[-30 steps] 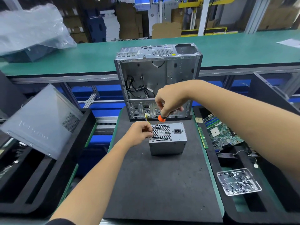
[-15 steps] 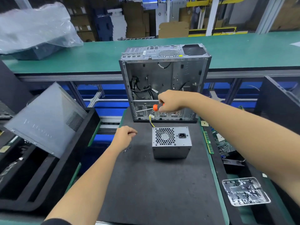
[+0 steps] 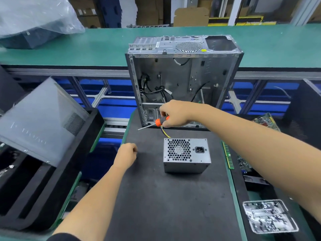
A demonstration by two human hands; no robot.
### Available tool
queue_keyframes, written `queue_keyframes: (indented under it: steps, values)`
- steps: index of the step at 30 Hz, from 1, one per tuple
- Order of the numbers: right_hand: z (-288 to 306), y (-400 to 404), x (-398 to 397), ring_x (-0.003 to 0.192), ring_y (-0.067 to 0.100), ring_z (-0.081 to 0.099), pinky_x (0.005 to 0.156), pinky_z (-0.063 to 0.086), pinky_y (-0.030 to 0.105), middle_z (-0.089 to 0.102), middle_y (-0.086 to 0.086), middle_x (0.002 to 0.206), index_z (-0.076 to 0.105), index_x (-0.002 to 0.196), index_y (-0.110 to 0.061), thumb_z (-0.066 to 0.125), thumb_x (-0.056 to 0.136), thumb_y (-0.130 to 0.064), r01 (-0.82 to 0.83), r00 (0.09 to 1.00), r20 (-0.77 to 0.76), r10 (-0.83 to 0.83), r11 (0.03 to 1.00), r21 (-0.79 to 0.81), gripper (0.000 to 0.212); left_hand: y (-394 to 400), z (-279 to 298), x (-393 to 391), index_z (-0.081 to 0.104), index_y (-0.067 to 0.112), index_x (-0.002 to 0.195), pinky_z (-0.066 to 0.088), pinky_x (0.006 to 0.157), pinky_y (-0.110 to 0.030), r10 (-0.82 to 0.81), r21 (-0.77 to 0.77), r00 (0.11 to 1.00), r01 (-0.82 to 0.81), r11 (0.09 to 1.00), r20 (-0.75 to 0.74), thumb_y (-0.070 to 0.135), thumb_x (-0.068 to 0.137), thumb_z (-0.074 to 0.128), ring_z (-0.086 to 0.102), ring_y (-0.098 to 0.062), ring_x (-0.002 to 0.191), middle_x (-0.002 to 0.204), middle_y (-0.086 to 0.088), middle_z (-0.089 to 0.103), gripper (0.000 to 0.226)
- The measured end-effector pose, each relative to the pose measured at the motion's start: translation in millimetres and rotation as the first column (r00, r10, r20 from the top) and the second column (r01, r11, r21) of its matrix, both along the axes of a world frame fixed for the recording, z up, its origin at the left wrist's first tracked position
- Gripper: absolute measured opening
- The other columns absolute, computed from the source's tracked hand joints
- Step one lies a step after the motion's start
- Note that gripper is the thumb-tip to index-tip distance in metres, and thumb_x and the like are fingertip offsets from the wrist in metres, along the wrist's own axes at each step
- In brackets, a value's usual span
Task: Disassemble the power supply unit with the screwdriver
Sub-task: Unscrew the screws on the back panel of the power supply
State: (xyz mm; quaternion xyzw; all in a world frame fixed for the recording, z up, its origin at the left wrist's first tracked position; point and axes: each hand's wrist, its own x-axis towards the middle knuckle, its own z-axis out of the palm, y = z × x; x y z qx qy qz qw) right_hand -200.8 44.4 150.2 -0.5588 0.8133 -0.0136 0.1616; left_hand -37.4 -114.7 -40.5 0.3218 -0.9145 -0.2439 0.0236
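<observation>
From where I watched, a clear tray of loose screws sat nearest on the right, close to the edge of the black mat on the worktop. Farther in, the left hand rested on the mat with its fingers curled under; whether that grip pinched a screw or closed on nothing I could not tell. The power supply unit stood just to its right, apart from both hands, fan grille and socket facing me, its cover apparently still on. Yellow wires ran from behind it toward the open computer case beyond. Above those wires the right hand clenched the screwdriver by its orange handle, the bare shaft pointing left and slightly down, clear of the unit.

My concern was that nobody steadied the unit: driving into a screw with the left hand away could have skated it across the mat or let the tip slip. A small screw, if held, could have dropped unseen, and the shaft could have snagged the wires.
</observation>
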Motion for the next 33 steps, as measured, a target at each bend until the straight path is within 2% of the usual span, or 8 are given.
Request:
queue_keyframes:
  steps: [5,10,16,18,22,26,30,33]
  values:
    - [-6,-3,-4,0.062,0.015,0.040,0.050,0.028,0.028,0.054,0.004,0.081,0.060,0.099,-0.005,0.064,0.085,-0.033,0.002,1.000,0.015,-0.003,1.000,0.008,0.031,-3,-7,-3,0.070,0.010,0.080,0.051,0.074,-0.030,0.024,0.008,0.999,-0.025,1.000,0.042,0.000,0.079,0.056,0.063,-0.027,0.082,0.080,-0.007,0.070,0.017]
    - [-9,-4,-4,0.073,0.021,0.048,0.052,0.032,0.028,0.062,0.009,0.093,0.062,0.104,-0.007,0.065,0.085,-0.033,0.001,1.000,0.019,-0.002,1.000,0.016,0.033,0,-10,-5,0.072,0.011,0.086,0.048,0.080,-0.029,0.023,-0.004,0.997,-0.023,1.000,0.069,0.003,0.082,0.058,0.063,-0.027,0.090,0.091,-0.007,0.070,0.017]
    - [-5,3,2,0.069,0.018,0.045,0.051,0.030,0.028,0.052,-0.002,0.075,0.061,0.097,-0.009,0.066,0.087,-0.038,-0.011,1.000,0.027,0.010,1.000,0.024,0.031,-1,-9,-4,0.074,0.010,0.090,0.048,0.081,-0.028,0.016,0.013,0.997,-0.017,1.000,0.070,0.005,0.081,0.061,0.063,-0.027,0.092,0.093,-0.008,0.072,0.016]
    - [-1,8,5,0.064,0.013,0.043,0.051,0.030,0.028,0.051,-0.003,0.074,0.062,0.099,-0.009,0.066,0.086,-0.036,-0.011,1.000,0.016,0.011,1.000,0.019,0.030,0,-5,-4,0.073,0.008,0.094,0.051,0.083,-0.029,0.021,0.033,0.999,-0.022,0.999,0.030,0.006,0.081,0.063,0.064,-0.028,0.093,0.093,-0.010,0.072,0.016]
    - [7,20,15,0.062,0.010,0.043,0.050,0.032,0.026,0.057,0.002,0.081,0.064,0.099,-0.008,0.067,0.085,-0.036,0.008,1.000,-0.003,-0.008,1.000,0.002,0.032,14,20,-9,0.063,0.010,0.109,0.051,0.082,-0.032,0.102,0.152,0.967,-0.068,0.986,-0.232,0.010,0.082,0.070,0.058,-0.018,0.081,0.092,-0.005,0.065,0.028]
    - [21,36,21,0.081,0.027,0.058,0.057,0.039,0.029,0.068,0.012,0.094,0.069,0.095,-0.007,0.070,0.080,-0.035,0.037,0.997,-0.061,-0.037,0.999,-0.004,0.032,39,56,-20,0.058,0.021,0.107,0.047,0.071,-0.021,-0.081,0.190,0.938,0.152,0.970,-0.337,0.015,0.080,0.074,0.055,-0.010,0.071,0.083,0.002,0.061,0.032]
    - [41,62,21,0.073,0.018,0.058,0.060,0.045,0.027,0.070,0.003,0.085,0.072,0.087,-0.014,0.076,0.075,-0.037,0.105,0.992,-0.074,-0.106,0.994,-0.029,0.026,60,77,-27,0.072,0.019,0.086,0.046,0.067,-0.022,-0.258,0.046,0.888,0.297,0.954,-0.380,0.019,0.084,0.071,0.056,-0.011,0.067,0.073,0.005,0.067,0.003]
    - [58,83,23,0.072,0.019,0.062,0.061,0.048,0.026,0.070,0.000,0.077,0.072,0.082,-0.017,0.079,0.072,-0.044,0.137,0.988,-0.069,-0.142,0.989,-0.061,0.029,77,89,-31,0.075,0.013,0.088,0.046,0.067,-0.022,-0.368,0.007,0.858,0.397,0.918,-0.359,0.020,0.086,0.068,0.061,-0.016,0.076,0.082,-0.002,0.071,0.009]
